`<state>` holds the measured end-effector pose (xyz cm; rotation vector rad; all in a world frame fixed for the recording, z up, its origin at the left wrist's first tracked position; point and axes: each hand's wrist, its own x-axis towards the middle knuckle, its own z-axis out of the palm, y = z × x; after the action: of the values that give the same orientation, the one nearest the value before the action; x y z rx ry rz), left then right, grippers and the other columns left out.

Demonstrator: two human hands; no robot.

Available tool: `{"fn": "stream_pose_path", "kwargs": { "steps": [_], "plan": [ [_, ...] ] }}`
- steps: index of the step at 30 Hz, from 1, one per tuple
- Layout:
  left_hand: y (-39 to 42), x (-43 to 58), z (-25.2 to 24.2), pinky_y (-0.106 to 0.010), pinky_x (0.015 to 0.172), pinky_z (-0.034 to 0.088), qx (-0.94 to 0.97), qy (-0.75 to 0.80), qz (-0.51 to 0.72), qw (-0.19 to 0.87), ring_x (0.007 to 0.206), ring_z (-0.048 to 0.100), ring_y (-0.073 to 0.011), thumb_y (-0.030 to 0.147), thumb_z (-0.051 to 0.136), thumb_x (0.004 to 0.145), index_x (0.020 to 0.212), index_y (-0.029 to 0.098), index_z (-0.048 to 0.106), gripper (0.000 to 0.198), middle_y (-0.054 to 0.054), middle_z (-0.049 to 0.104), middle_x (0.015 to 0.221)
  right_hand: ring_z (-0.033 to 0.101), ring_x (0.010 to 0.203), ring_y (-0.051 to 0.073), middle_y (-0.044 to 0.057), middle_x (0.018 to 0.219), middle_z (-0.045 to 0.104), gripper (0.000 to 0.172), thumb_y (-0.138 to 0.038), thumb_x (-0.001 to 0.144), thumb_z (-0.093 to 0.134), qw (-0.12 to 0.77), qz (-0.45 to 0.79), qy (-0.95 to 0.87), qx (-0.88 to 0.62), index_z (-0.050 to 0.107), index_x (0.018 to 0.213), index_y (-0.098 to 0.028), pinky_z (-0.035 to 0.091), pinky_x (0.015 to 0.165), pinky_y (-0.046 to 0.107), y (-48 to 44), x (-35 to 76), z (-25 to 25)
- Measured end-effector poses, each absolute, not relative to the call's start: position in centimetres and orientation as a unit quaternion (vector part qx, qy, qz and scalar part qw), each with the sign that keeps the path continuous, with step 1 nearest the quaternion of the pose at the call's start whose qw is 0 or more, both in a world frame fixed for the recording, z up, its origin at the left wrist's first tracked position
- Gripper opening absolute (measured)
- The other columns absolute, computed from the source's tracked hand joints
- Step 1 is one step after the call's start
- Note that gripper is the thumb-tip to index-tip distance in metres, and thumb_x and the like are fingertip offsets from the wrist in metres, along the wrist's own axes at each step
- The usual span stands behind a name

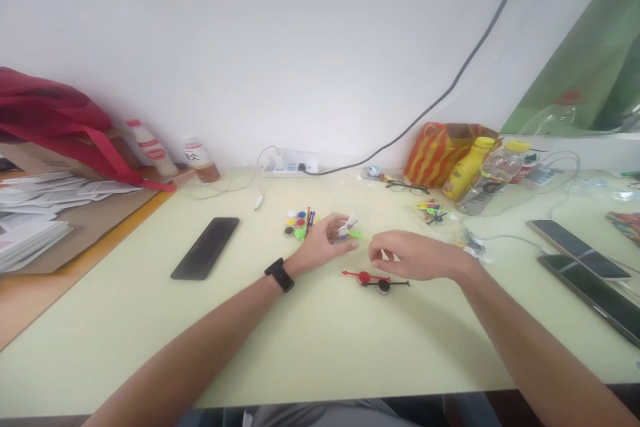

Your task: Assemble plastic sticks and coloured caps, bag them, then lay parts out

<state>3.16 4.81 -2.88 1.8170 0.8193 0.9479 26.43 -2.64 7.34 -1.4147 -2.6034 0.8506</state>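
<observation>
My left hand (327, 245), with a black watch on its wrist, pinches a small white disc with a green stick (349, 233) through it. My right hand (415, 255) is curled beside it, its fingertips close to the stick's end; whether it grips anything is hard to see. Below the hands lie a red disc on a red stick (364, 276) and a black disc on a black stick (385, 285). A cluster of coloured discs and sticks (299, 221) lies just left of my left hand.
A black phone (205, 247) lies to the left. Two more phones (585, 267) lie at the right. Bottles (473, 169), an orange striped bag (440, 150), glasses (406, 186), a power strip (290, 165) and a small bag of parts (434, 211) line the back. Papers and a red bag (50, 120) sit far left.
</observation>
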Motion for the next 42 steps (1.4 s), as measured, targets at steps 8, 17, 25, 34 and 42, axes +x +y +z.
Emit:
{"fn": "stream_pose_path", "kwargs": {
  "steps": [8,17,25,34,42],
  "plan": [
    [4.7,3.0,-2.4,-0.036,0.095,0.057,0.724,0.344,0.392,0.452,0.112,0.07,-0.0262,0.043,0.086,0.079,0.122,0.02,0.07,0.051,-0.01,0.074,0.121,0.064,0.083,0.022,0.006,0.091,0.072,0.006,-0.022,0.087,0.063,0.0,0.29,-0.845,-0.45,0.068,0.084,-0.021,0.044,0.07,0.03,-3.3,25.7,6.1],
    [4.8,2.9,-2.5,-0.034,0.093,0.057,0.726,0.324,0.357,0.491,0.108,0.072,-0.0255,0.038,0.09,0.076,0.122,0.019,0.071,0.053,-0.01,0.075,0.121,0.063,0.072,0.02,0.003,0.08,0.073,0.019,-0.021,0.093,0.056,0.067,0.26,-0.858,-0.438,0.07,0.081,-0.021,0.042,0.066,0.03,-2.7,25.9,7.2],
    [4.9,2.9,-2.5,-0.031,0.083,0.057,0.733,0.338,0.358,0.469,0.096,0.071,-0.0221,0.037,0.089,0.076,0.118,0.019,0.072,0.049,-0.008,0.074,0.116,0.066,0.081,0.021,0.004,0.091,0.075,0.022,-0.023,0.095,0.058,0.239,0.166,-0.854,-0.431,0.079,0.096,-0.025,0.047,0.07,0.031,-1.9,25.8,12.7],
    [4.7,3.0,-2.7,-0.028,0.074,0.053,0.748,0.353,0.372,0.423,0.088,0.067,-0.0194,0.043,0.077,0.088,0.112,0.018,0.072,0.035,-0.006,0.073,0.103,0.065,0.074,0.02,0.005,0.087,0.074,0.017,-0.016,0.086,0.062,0.358,0.057,-0.817,-0.448,0.078,0.086,-0.021,0.048,0.065,0.031,1.1,25.1,14.5],
    [4.1,3.0,-2.3,-0.028,0.074,0.053,0.759,0.358,0.376,0.393,0.088,0.067,-0.0195,0.04,0.074,0.089,0.109,0.018,0.07,0.03,-0.005,0.073,0.101,0.066,0.077,0.019,0.004,0.086,0.074,0.014,-0.012,0.088,0.061,0.43,0.019,-0.797,-0.425,0.072,0.089,-0.02,0.048,0.069,0.03,1.5,23.5,13.7]
  ]
}}
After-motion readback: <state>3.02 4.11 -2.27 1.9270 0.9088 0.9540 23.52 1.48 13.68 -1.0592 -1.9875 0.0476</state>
